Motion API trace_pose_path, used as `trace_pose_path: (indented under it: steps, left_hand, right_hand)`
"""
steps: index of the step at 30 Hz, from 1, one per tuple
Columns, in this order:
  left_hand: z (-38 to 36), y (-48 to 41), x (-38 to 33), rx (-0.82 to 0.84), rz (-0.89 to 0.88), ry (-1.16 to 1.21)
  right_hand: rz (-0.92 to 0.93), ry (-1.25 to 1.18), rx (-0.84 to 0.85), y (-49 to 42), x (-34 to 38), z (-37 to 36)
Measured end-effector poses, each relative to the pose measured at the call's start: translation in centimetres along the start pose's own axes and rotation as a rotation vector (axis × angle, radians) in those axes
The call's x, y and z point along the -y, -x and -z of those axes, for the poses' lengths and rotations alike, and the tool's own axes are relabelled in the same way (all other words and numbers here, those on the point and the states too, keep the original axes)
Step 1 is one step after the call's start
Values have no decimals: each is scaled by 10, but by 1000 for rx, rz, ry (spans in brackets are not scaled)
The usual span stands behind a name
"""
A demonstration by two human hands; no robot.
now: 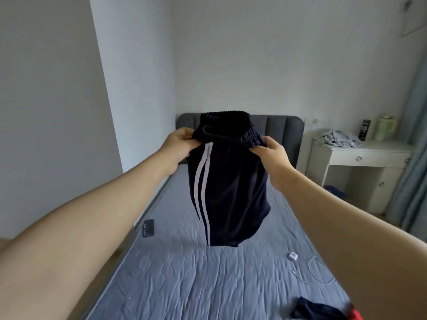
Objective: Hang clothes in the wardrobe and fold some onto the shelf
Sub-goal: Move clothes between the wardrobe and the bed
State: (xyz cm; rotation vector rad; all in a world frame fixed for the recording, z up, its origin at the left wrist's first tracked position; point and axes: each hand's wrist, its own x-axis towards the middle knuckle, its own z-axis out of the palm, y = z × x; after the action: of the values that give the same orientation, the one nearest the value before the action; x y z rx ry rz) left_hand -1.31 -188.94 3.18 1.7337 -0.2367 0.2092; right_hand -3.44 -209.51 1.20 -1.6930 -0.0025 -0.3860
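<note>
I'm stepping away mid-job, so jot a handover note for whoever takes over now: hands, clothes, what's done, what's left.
Hands: left hand and right hand each grip the waistband of the striped shorts, held up above the bed.
A dark garment lies at the bed's near right corner; pale clothes heaped on the desk.
Done: nothing hung or folded in view.
Left: fold or hang the shorts, then the rest.

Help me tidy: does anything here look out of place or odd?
A pale garment lies crumpled on the white desk, a dark garment is bunched at the mattress's near right corner, and a phone, charger and cable lie loose on it.
</note>
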Motion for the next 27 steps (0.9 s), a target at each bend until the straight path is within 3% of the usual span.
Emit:
trace_pose_path:
  steps: [14,27]
  left_hand:
    - [2,233,172,174,516,-70]
    - [-14,347,279,184,792,-41]
  right_hand:
    - [-572,23,-91,265,-165,-16]
    - [-815,44,-84,378,-265,-18]
